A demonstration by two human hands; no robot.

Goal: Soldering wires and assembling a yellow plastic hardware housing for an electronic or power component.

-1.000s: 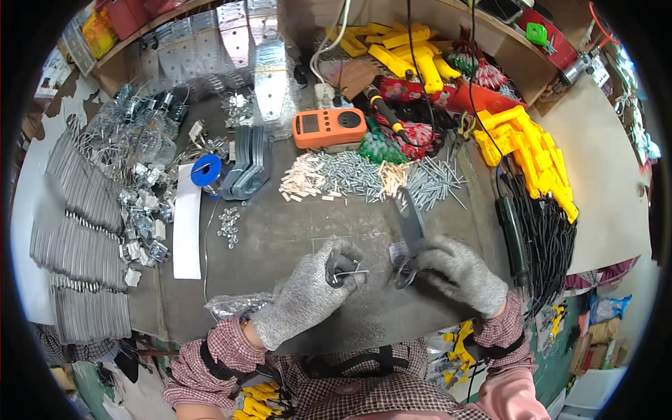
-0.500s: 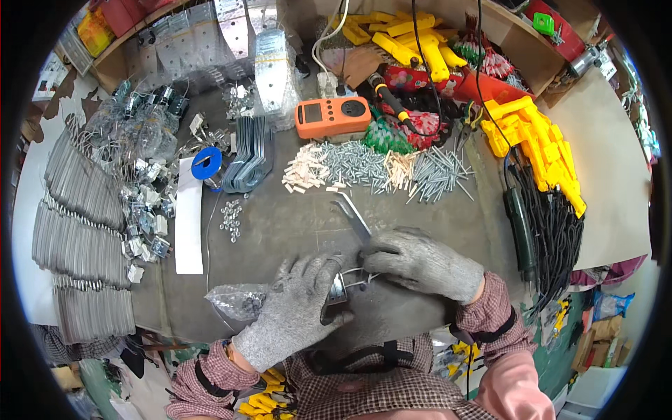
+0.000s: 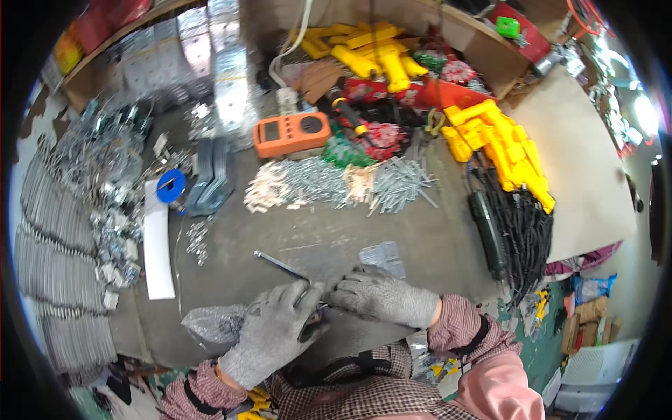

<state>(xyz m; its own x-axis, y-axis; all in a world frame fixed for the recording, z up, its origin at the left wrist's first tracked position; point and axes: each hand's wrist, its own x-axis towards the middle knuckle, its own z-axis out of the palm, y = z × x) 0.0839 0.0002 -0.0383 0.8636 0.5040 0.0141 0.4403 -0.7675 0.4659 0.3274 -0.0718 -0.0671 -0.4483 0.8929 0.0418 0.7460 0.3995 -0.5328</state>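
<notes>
My left hand point(image 3: 274, 325), in a grey knit glove, curls its fingers over the near middle of the bench. A thin, bent metal strip point(image 3: 278, 264) sticks out past its fingertips toward the far left, and the hand grips its near end. My right hand point(image 3: 383, 297), gloved alike, is closed with its fingertips against the left hand's. What the right fingers pinch is hidden between the hands. Beside my left wrist lies a crumpled clear plastic bag point(image 3: 213, 324). Just beyond my right hand is a flat, translucent grey piece point(image 3: 383, 257).
Screws point(image 3: 308, 183) and pale plugs point(image 3: 264, 187) lie beyond the hands, before an orange meter point(image 3: 290, 134). Stacked metal plates point(image 3: 59, 280), a white strip point(image 3: 158, 245) and a blue spool point(image 3: 171, 186) are left. Yellow parts point(image 3: 500, 143), black cables point(image 3: 521, 238) and a dark-green-handled tool point(image 3: 488, 234) are right.
The view has shifted. The metal strip has swung to point far left, its near end now at my left hand. My hands have drawn together; the white wires between them no longer show.
</notes>
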